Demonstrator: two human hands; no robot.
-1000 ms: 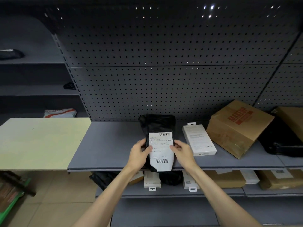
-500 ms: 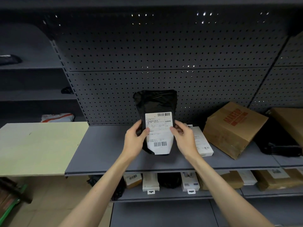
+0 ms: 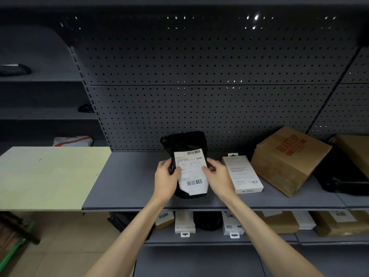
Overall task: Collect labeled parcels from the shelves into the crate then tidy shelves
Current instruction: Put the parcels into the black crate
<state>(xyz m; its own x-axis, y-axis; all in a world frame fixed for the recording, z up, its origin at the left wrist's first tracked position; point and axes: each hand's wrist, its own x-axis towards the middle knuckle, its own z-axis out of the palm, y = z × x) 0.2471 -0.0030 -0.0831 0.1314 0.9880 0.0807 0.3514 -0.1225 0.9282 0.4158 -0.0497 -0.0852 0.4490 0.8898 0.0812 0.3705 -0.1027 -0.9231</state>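
Grey perforated metal back panel (image 3: 199, 76) behind a grey metal shelf (image 3: 127, 188). Pale yellow board (image 3: 48, 176) butted against the shelf's left edge. Brown cardboard box with red lettering (image 3: 287, 158) tilted near the shelf's right end, flat white retail box (image 3: 242, 173) just left of it. Black plastic parcel with a white barcode label (image 3: 185, 142) upright over the shelf's middle, near its front edge. Left hand (image 3: 166, 179) gripping the parcel's left side, thumb on the label; right hand (image 3: 216, 177) gripping the right side, fingers curled round it.
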